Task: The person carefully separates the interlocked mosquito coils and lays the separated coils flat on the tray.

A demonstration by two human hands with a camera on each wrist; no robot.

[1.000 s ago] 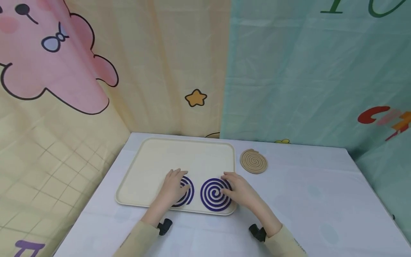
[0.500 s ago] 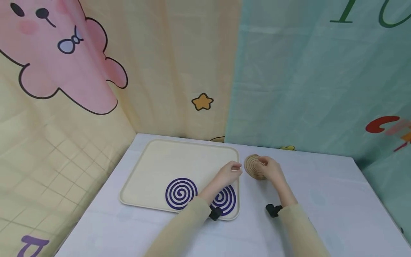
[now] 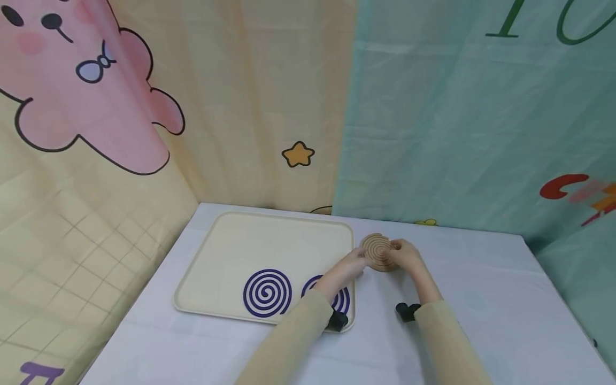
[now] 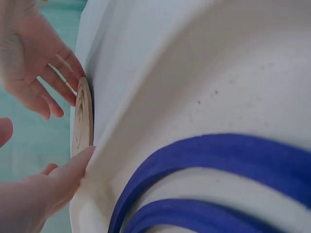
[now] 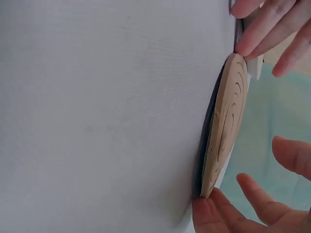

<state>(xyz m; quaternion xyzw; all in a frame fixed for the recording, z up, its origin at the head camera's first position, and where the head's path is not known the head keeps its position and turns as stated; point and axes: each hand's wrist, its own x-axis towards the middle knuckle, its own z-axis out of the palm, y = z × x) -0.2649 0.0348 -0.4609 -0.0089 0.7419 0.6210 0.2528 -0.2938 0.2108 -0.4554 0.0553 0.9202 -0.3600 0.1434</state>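
A tan mosquito coil (image 3: 375,247) lies at the right of the tray, on the white table, with both hands at its rim. My left hand (image 3: 347,269) reaches across the tray's right edge, and its fingertips touch the coil's left side. On the opposite side, the fingertips of my right hand (image 3: 409,258) touch the rim. Seen edge-on in the right wrist view, the coil (image 5: 227,124) has a dark band along its underside; I cannot tell whether that is shadow. The right thumb (image 5: 294,154) stands apart from the coil there.
The cream tray (image 3: 269,224) holds two purple-blue spiral coils near its front edge. One spiral coil (image 3: 267,293) shows whole; the other coil (image 3: 343,299) is partly covered by my left arm. Patterned curtains (image 3: 433,117) hang behind the table (image 3: 481,289).
Both hands have left the purple-blue coils and moved right to the tan coil. In the last half second my left hand has come up to its left rim. The head view has shifted slightly.
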